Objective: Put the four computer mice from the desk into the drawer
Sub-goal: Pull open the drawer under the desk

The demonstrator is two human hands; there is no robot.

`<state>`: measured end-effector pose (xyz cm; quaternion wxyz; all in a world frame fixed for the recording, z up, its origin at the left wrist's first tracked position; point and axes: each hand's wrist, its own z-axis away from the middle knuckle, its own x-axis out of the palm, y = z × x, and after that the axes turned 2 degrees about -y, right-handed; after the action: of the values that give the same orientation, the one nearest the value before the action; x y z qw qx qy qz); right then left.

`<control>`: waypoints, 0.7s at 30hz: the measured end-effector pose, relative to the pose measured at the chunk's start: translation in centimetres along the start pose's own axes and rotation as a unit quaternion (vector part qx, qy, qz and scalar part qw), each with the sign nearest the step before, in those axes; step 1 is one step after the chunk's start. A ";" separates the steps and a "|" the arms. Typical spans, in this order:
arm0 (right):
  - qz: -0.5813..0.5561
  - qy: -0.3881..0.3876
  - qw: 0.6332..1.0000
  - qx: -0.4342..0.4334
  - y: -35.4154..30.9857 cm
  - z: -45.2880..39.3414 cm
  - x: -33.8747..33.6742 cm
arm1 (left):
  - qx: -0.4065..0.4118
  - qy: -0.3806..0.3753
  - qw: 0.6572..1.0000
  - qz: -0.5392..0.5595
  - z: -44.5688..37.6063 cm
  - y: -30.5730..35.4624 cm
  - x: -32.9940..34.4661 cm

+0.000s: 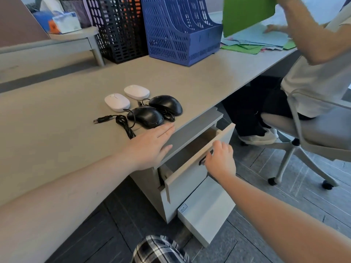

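Note:
Two white wireless mice (117, 102) (136, 92) and two black wired mice (146, 116) (166, 104) lie together near the desk's (57, 114) front edge, their cables tangled and a USB plug (100, 119) lying to the left. My left hand (150, 147) lies flat and open on the desk edge, fingertips just short of the nearer black mouse. Under the desk the top drawer (190, 168) of a grey cabinet is pulled partly out. My right hand (221, 160) curls over the drawer front beside its lock (202, 161).
A lower cabinet drawer (207, 209) also stands out below. Black (117, 29) and blue file racks (180, 31) stand at the back of the desk, with a tissue box (62, 21) on a riser. Another person sits on a wheeled chair (311, 133) at right, handling coloured papers (247, 14).

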<state>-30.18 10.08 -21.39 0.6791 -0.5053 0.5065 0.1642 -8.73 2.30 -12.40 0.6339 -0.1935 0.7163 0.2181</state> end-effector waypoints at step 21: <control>0.216 -0.130 0.957 -0.145 3.7 2.0 -5.6 | -0.045 -0.033 0.998 -0.001 0.3 0.7 -0.2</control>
<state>-34.27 15.07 -18.56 0.6069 -0.4513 0.4814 0.4429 -8.85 3.01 -12.18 0.6481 -0.2153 0.6842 0.2559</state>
